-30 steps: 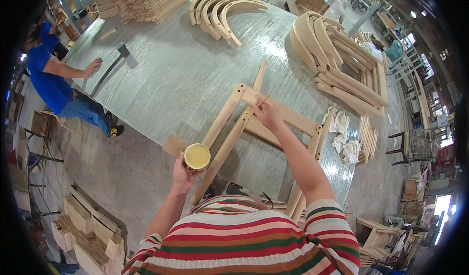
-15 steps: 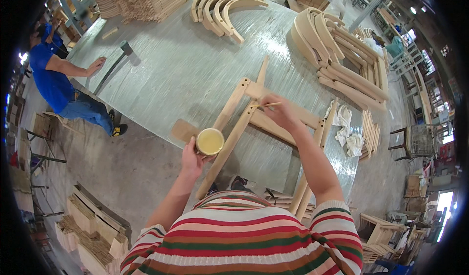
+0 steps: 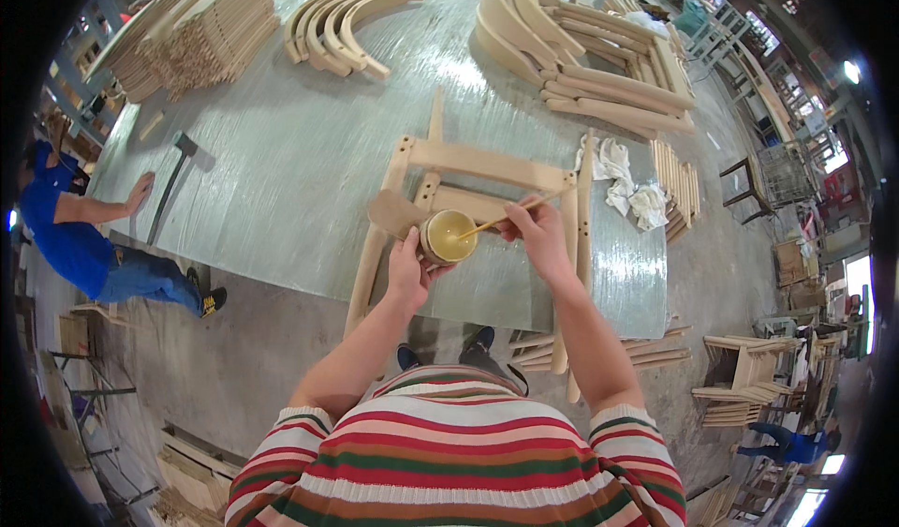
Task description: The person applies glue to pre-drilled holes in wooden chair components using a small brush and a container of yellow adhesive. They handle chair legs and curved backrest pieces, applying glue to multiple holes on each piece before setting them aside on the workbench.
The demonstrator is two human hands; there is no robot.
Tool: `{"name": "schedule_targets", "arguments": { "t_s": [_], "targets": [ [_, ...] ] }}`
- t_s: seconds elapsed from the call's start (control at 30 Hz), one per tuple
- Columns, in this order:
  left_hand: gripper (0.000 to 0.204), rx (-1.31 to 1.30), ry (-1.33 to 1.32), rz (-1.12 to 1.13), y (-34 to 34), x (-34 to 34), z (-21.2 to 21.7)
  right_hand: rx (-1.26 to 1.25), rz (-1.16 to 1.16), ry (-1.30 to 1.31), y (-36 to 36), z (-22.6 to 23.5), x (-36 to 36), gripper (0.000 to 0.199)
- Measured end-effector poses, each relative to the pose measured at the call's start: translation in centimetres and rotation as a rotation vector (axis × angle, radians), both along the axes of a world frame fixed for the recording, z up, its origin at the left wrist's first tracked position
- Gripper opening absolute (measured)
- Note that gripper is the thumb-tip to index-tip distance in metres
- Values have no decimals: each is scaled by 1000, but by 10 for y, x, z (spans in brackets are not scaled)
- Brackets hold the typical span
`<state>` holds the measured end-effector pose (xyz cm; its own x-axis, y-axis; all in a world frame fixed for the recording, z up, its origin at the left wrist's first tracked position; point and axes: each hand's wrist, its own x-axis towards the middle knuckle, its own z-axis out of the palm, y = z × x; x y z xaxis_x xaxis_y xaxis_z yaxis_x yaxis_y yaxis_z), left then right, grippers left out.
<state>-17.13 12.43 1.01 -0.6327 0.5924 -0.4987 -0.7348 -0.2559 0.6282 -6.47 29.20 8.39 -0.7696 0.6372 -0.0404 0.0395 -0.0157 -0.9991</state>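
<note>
My left hand [image 3: 409, 269] is closed round a cup [image 3: 433, 249] of pale yellow liquid. A flat, rounded wooden piece [image 3: 393, 210] juts out at the cup's far left side; whether it is joined to the cup I cannot tell. Between the fingers of my right hand [image 3: 538, 232] is a thin stick [image 3: 489, 226], slanting down left with its lower end inside the cup. Below both hands lies a pale wooden chair frame [image 3: 487, 161], with dark holes near its joints. Its legs reach toward me past the table's near edge, and the cup covers part of the left side.
The wrapped table [image 3: 281, 190] bears a mallet [image 3: 173, 180] at left, curved wooden parts [image 3: 328, 30], a stack of slats [image 3: 211, 35], more frames [image 3: 618, 87] and white cloths [image 3: 618, 176]. A person in blue [image 3: 70, 218] stands at left, one hand on the table.
My right hand has drawn back from the frame's left joint, and the stick's end is now in the cup. The cup has come over the frame. The whole view has shifted.
</note>
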Motion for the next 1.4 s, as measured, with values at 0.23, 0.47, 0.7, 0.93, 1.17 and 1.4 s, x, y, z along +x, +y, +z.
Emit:
{"name": "schedule_targets", "arguments": {
  "t_s": [0.23, 0.47, 0.7, 0.93, 1.17, 1.4],
  "targets": [
    [35, 51, -77, -80, 56, 19, -7, -394, -148, 317, 48, -1, 64, 6],
    [36, 96, -67, -186, 128, 44, -1, -572, -352, 312, 97, -39, 97, 12],
    [36, 72, -36, -175, 179, 62, 8, -593, -417, 365, 131, -49, 103, 18],
    [39, 16, -45, -128, 181, 54, -19, 72, -424, 255, 185, -13, 97, 16],
    [42, 1, -111, -141, 150, 61, -28, 731, -367, -127, 211, -15, 75, 20],
    [36, 0, -127, -103, 115, 57, -43, 824, -294, -225, 206, -11, 55, 21]
  ]
}}
